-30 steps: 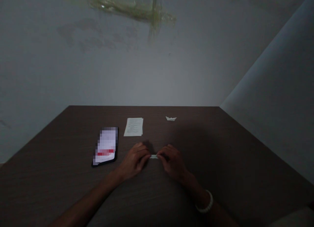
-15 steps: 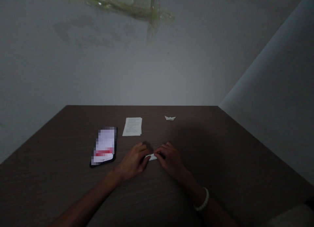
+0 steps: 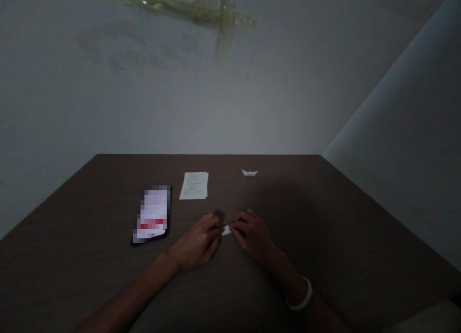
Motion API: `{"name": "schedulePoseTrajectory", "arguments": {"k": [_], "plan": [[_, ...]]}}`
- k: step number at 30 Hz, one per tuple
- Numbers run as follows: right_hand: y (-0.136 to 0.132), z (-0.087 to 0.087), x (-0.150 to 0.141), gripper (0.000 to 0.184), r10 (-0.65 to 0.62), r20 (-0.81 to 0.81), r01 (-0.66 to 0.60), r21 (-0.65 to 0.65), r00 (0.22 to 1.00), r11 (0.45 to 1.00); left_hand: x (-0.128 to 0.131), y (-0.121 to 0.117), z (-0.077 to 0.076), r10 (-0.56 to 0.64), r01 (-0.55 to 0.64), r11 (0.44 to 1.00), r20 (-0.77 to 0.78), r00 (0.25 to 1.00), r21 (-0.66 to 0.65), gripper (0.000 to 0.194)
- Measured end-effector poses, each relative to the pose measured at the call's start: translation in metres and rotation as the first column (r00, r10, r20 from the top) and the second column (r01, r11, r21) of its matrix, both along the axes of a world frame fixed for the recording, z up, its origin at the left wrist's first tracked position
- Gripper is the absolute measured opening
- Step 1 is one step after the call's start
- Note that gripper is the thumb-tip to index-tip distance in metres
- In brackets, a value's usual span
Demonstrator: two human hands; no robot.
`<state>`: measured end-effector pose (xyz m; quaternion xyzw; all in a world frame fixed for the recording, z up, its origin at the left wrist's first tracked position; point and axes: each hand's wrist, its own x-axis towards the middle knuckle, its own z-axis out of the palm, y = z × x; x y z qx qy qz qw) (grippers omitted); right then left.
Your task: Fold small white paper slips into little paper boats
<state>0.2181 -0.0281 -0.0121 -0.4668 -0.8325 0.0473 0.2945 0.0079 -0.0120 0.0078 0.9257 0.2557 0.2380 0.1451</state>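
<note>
Paper piece [image 3: 226, 231] now shows less between the fingers [image 3: 239, 226].

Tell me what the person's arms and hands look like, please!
The right hand has a pale, chunky bracelet at its wrist, maybe beaded. The left hand has nothing at its wrist. Neither wears a glove, and no sleeves show. It is too dim to make out any rings.
</note>
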Motion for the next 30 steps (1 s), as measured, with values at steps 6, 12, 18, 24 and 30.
{"name": "schedulePoseTrajectory", "arguments": {"k": [6,12,18,24,30], "plan": [[0.005,-0.002,-0.007,0.006,-0.135,-0.115,0.130,-0.047,0.984,0.990,0.001,-0.001,0.006,-0.104,0.105,0.992,0.013,0.994,-0.070,0.024],[0.005,-0.001,-0.014,0.008,-0.230,-0.170,0.218,-0.084,0.958,0.972,0.000,0.000,0.000,-0.101,0.101,0.995,0.013,0.995,-0.025,0.022],[0.005,-0.002,-0.019,0.008,-0.303,-0.148,0.286,-0.123,0.941,0.950,0.001,-0.001,0.000,-0.077,0.078,0.996,-0.023,0.997,0.043,0.022],[0.004,0.000,-0.021,0.006,-0.337,-0.135,0.313,-0.171,0.932,0.934,0.002,0.000,-0.003,-0.042,0.047,0.996,-0.062,0.997,0.074,0.020],[0.005,0.000,-0.015,0.007,-0.339,-0.170,0.310,-0.175,0.925,0.935,0.001,0.000,-0.007,-0.023,0.026,0.996,-0.048,0.999,0.082,0.021]]}}
